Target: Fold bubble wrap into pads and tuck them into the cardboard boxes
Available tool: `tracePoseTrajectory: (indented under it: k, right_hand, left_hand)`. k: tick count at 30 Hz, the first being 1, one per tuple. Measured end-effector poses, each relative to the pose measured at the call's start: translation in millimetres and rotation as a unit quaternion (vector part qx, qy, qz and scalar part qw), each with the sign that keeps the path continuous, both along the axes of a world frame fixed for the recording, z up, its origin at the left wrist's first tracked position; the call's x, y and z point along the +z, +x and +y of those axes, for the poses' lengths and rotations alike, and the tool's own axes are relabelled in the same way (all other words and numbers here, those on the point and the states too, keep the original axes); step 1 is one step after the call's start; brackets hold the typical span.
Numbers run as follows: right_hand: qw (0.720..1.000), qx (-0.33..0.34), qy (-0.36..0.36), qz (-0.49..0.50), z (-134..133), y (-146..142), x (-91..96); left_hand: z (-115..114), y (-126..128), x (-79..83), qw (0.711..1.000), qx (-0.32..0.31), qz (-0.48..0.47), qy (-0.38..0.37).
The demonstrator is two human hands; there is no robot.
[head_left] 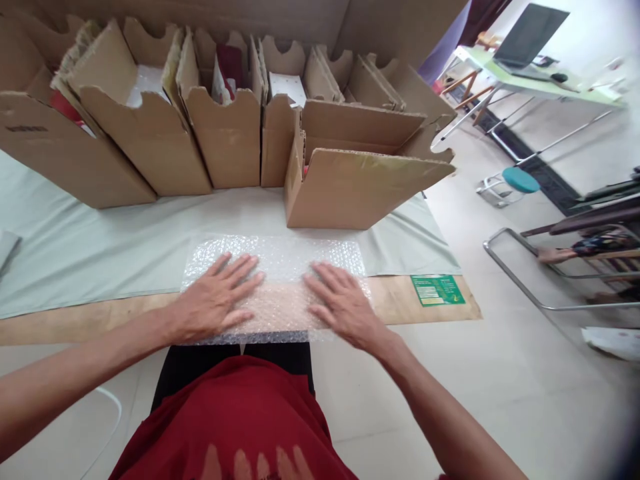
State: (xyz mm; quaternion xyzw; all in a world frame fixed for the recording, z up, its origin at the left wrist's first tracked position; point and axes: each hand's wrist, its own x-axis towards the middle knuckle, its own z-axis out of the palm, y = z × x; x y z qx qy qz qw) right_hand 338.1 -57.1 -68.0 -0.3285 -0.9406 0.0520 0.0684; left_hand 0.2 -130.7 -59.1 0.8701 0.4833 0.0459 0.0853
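A sheet of clear bubble wrap (280, 303) lies flat across the front edge of the table, and its near edge hangs slightly over toward my lap. My left hand (215, 300) rests palm down on its left part, fingers spread. On the right part lies my right hand (345, 303), also flat with the fingers apart. Between the two hands the wrap is bare, and neither hand grips anything. Just beyond it stands a cardboard box (370, 190) with an open top, turned sideways.
Several open cardboard holders (233, 143) stand in a row at the back, some with packets inside. A pale cloth (240, 213) covers the wooden tabletop (100, 322), which bears a green label (438, 291). To the right are a teal stool (521, 179) and a laptop (530, 37).
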Motion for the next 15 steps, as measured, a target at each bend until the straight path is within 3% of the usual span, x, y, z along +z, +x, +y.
tracePoseTrajectory:
  k: [3,5,7,9,11,13,15]
  right_hand:
    - [0.983,-0.173,0.06,0.031,-0.7,45.0,2.5]
    - [0.962,-0.244,0.105,0.056,-8.8,55.1,8.2]
    - [0.97,-0.203,0.114,0.068,-22.5,42.3,12.6]
    - [0.993,-0.074,0.077,0.053,-36.0,23.8,12.0]
    - [0.999,0.021,0.04,0.028,-45.3,21.4,7.5]
    - [0.999,-0.005,0.044,0.024,-51.8,42.5,2.8]
    - [0.989,-0.111,0.089,0.046,-58.1,74.8,-0.2]
  left_hand:
    - [-12.1,-24.1,3.2,0.992,0.122,0.002,0.016]
    - [-19.6,-22.3,7.9,0.988,0.148,-0.013,0.048]
    - [-24.9,-7.2,9.9,0.995,0.075,-0.023,0.061]
    - [-29.7,5.5,8.1,0.998,-0.034,-0.021,0.049]
    - [-36.4,2.4,5.1,0.995,-0.091,-0.006,0.029]
    - [-46.7,-16.3,5.0,0.996,-0.083,0.008,0.021]
    - [-60.5,-37.8,8.4,0.999,-0.04,0.016,0.022]
